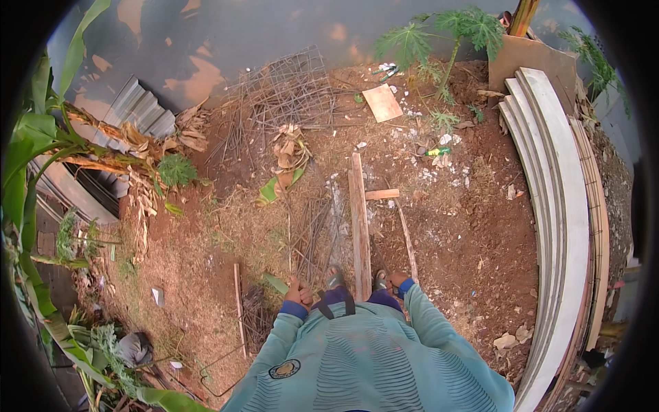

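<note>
A wooden plank (360,220) lies on the dirt, its near end between a person's sandalled feet (334,279). The left hand (298,294), fingers curled, hangs to the left of it; the right hand (397,280) is just beyond the other foot. Whether either grips anything cannot be told from this angle.

A short wood piece (382,194) sits at the plank's right edge, above a thin stick (408,240). With the feet so close, a sideways step could catch the plank and trip the wearer. Loose thin rods (317,230) on the left might roll underfoot or snag a sandal.

Farther out, a tangle of metal mesh (292,93) could scratch bare fingers, judging by its jutting ends. Long pale boards (573,226) stand stacked at right; a hard knock might shift them.
</note>
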Available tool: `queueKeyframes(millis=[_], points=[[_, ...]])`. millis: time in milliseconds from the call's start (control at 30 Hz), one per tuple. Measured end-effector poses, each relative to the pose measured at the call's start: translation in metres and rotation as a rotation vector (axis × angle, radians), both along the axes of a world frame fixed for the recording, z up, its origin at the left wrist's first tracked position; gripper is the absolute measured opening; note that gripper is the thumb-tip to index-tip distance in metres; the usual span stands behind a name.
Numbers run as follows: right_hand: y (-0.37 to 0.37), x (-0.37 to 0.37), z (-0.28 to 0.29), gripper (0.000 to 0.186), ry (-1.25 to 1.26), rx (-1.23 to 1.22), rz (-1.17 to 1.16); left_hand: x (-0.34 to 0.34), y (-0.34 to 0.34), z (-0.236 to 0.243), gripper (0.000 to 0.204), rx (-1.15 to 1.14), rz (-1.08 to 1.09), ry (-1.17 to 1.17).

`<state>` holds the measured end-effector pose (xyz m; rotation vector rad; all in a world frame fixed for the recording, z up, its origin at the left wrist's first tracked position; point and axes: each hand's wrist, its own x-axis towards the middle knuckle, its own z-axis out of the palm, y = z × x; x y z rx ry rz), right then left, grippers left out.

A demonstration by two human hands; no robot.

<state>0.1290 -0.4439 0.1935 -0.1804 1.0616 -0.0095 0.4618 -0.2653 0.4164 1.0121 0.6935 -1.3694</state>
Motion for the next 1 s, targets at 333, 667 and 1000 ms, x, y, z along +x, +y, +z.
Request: queueKeyframes(millis=[333, 667, 1000], points=[[0.042, -0.055, 0.264, 0.017, 0.236, -0.332, 0.208, -0.026, -0.012, -0.019, 0.039, -0.059, -0.196, -0.060], [0.107, -0.043, 0.396, 0.012, 0.314, -0.285, -0.012, -0.030, -0.100, -0.056, 0.049, -0.037, -0.796, -0.065], [0.146, 0.013, 0.404, 0.017, 0.368, -0.377, -0.037, -0.043, -0.111, -0.141, 0.050, 0.020, -1.145, 0.121]])
